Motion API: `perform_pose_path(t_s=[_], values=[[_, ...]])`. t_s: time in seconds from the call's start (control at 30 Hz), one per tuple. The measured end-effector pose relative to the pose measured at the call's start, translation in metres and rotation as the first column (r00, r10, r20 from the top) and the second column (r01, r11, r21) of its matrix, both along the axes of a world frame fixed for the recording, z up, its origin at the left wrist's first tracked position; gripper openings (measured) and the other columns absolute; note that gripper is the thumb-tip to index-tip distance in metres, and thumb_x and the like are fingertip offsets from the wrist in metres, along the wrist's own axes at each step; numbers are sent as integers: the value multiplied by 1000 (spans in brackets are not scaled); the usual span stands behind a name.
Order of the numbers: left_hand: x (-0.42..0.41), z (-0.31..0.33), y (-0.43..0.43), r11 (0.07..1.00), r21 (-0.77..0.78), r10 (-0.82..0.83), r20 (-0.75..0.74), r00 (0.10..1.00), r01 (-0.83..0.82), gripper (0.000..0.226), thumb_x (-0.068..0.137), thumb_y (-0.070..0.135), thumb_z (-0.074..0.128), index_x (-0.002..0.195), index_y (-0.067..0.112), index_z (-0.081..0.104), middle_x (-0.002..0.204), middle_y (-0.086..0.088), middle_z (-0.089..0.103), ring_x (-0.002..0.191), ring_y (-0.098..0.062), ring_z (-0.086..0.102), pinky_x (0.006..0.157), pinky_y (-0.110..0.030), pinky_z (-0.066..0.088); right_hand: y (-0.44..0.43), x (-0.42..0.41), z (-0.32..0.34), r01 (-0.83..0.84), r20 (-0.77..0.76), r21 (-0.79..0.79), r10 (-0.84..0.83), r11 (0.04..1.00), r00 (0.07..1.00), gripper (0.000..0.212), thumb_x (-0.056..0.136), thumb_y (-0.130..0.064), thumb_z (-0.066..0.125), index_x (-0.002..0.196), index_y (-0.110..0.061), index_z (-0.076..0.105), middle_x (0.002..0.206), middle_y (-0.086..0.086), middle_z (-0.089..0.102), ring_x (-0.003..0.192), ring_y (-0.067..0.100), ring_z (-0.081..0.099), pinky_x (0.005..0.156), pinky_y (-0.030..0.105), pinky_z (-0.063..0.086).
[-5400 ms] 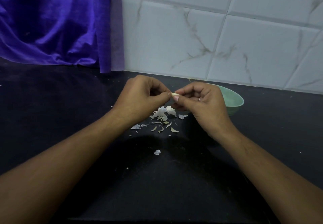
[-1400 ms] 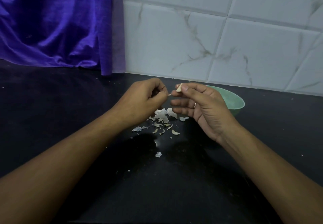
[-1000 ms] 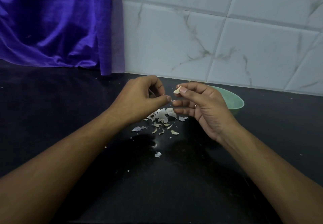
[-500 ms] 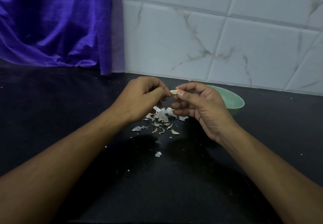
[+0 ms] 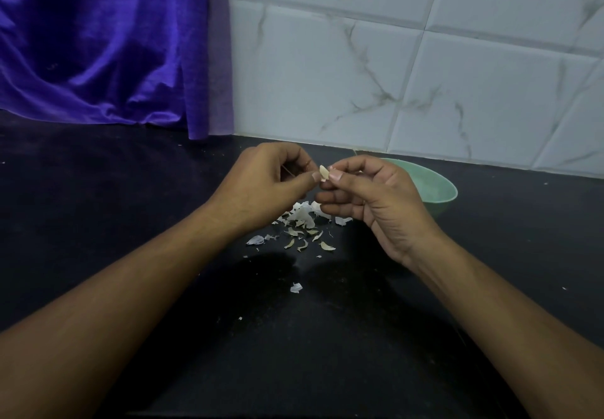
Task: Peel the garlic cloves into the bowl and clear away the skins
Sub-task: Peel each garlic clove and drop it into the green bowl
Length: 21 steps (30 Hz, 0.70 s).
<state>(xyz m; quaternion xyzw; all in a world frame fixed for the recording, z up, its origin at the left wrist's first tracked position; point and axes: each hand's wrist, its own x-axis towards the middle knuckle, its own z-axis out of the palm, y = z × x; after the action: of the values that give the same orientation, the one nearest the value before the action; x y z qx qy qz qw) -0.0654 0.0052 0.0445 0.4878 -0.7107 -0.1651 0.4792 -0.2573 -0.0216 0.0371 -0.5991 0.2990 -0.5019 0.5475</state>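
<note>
A small pale garlic clove (image 5: pixel 324 172) is held up above the black counter, between both hands. My right hand (image 5: pixel 369 196) pinches it between thumb and forefinger. My left hand (image 5: pixel 264 183) has its fingers curled, and its thumb tip meets the clove's left side. Under the hands lies a heap of white and yellowish garlic skins (image 5: pixel 304 219). One stray skin (image 5: pixel 296 287) lies closer to me. A pale green bowl (image 5: pixel 438 186) stands behind my right hand, partly hidden by it; its contents do not show.
The black counter (image 5: pixel 294 337) runs back to a white marbled tile wall (image 5: pixel 392 75). A purple curtain (image 5: pixel 98 42) hangs at the back left down to the counter. Tiny skin crumbs dot the counter.
My left hand pulled a little away from the clove and came back to it. My right hand kept the clove pinched, turning it slightly. The skins and the bowl stayed where they were.
</note>
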Motion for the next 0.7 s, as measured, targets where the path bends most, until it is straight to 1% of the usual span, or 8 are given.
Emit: perform_pose_path(t_s=[0.07,0.13,0.2,0.3,0.43,0.6,0.7], values=[[0,1,1,1000,-5,-3,10,1000,3,14,91,8,70,90,22,72,80,0,74,75,-21,75,73,-48,61,0,-1,0,2,16,24,-2,1000,1000,9,91,-1,72,98,-5,68,89,16,74,76,27,75,70,35,64],[2,3,2,1000,25,-14,7,1000,14,23,91,2,59,86,21,71,80,-3,73,76,-19,75,74,-51,62,-1,-1,1,4,28,41,-5,999,1000,10,90,0,72,97,-6,67,88,15,73,76,28,75,69,35,64],[2,4,3,998,63,-27,-15,1000,28,27,91,2,51,82,18,70,81,-5,73,77,-17,75,74,-56,61,-1,-1,1,5,28,39,-6,999,1000,12,90,1,71,98,-6,66,88,14,72,75,28,74,68,36,64],[1,5,4,994,101,-45,-32,998,48,31,94,4,45,81,17,70,83,-5,72,78,-20,73,73,-59,61,-2,-1,1,13,27,31,-14,999,1000,15,90,3,70,102,-7,68,90,13,70,74,27,73,68,37,63],[1,5,5,991,125,-46,-41,998,51,30,97,5,45,83,16,69,81,-5,73,76,-19,73,74,-56,62,-2,-1,1,16,12,29,-16,999,1000,20,91,1,68,109,-5,74,90,10,70,74,26,73,69,36,63],[1,4,4,989,139,-47,-78,996,58,26,100,9,49,88,16,70,83,-3,74,77,-18,73,76,-54,62,0,0,1,23,11,34,-23,999,1000,16,92,1,68,106,-4,74,86,9,70,72,24,72,67,34,63],[1,4,3,990,130,-45,-83,995,56,21,102,11,53,94,17,72,87,-2,75,78,-16,74,77,-52,62,0,-1,2,27,8,33,-27,999,1000,16,92,1,68,107,-3,73,87,10,69,72,24,72,66,34,63]])
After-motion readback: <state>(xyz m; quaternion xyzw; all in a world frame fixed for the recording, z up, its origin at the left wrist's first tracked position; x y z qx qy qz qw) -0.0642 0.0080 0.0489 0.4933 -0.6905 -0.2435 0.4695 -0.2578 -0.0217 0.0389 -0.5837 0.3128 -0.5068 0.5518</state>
